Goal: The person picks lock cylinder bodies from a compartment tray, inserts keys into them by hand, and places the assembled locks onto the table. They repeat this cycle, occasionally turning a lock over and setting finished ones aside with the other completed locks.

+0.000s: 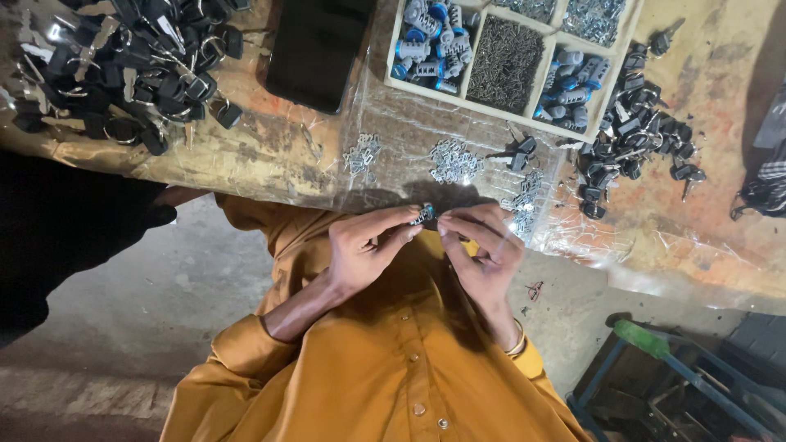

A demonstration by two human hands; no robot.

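Note:
My left hand (368, 245) and my right hand (483, 250) meet in front of my orange shirt, just below the table's near edge. Between their fingertips they pinch a small blue and dark lock cylinder (425, 214). The fingers of both hands curl around it and hide most of it. My right wrist wears a thin bangle. Small heaps of silvery metal wafers (453, 160) lie on the table just beyond my hands.
A divided tray (473, 102) holds blue-grey cylinders, fine pins and metal bits. Piles of black-headed keys lie at top left (135, 57) and right (634, 139). A flat black object (315, 49) lies beside the tray. A dark sleeve (65, 221) is at left; a blue frame (679, 376) at lower right.

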